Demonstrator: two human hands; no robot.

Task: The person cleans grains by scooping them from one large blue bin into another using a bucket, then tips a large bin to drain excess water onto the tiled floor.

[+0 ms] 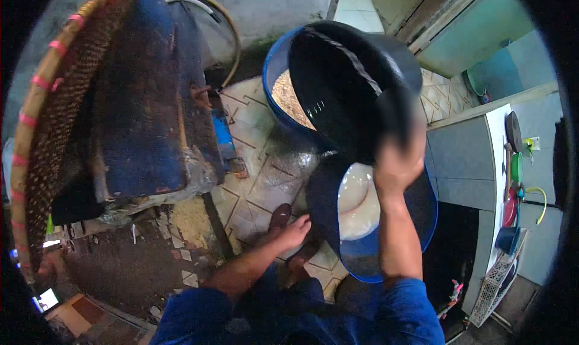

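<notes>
A large black tub (338, 85) is tilted over a blue barrel (269, 61), with a pale twisted strip along the tub's upper part. My right hand (398, 164) grips the tub's near right edge; its fingers are partly blurred. Below it stands a dark, blue-rimmed barrel (386, 272) with cloudy whitish liquid (359, 203) inside. Beside this barrel's left wall is my left hand (295, 231), its fingers loosely bent and nothing visible in them. Whether it touches the wall is unclear. Tan grainy stuff (283, 98) shows in the far barrel, partly hidden by the black tub.
A big woven basket (30, 122) rises at the left, beside a worn blue-brown box-like structure (142, 104). Wet patterned tiles (256, 176) cover the floor. A hose (235, 37) curves along the back wall. At the right is a counter (499, 164) with utensils and a rack (497, 278).
</notes>
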